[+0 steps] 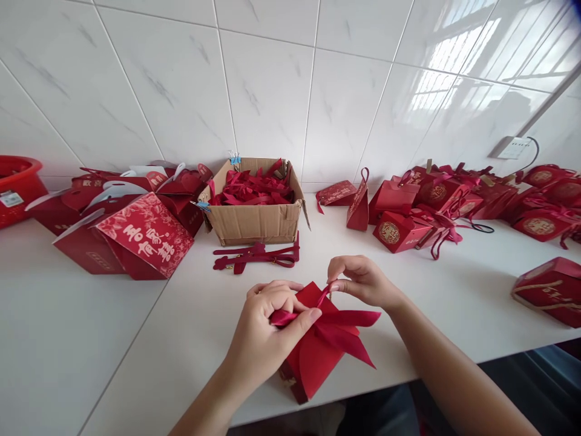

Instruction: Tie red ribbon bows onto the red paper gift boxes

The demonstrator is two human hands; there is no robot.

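A small red gift box sits near the table's front edge, under both of my hands. Across its top lies a dark red satin ribbon, its two tails spreading to the right. My left hand is closed, pinching the ribbon between thumb and fingers over the box. Just right of the box's far corner, my right hand pinches a loop of the ribbon, pulled up from the box. A bit of beige cord shows beneath those fingertips. The knot itself is partly hidden by my left hand.
A cardboard box full of red ribbons stands by the wall, with ribbon straps before it. Large red boxes are at left, beside a red basin. Small red boxes fill the right; another sits nearer.
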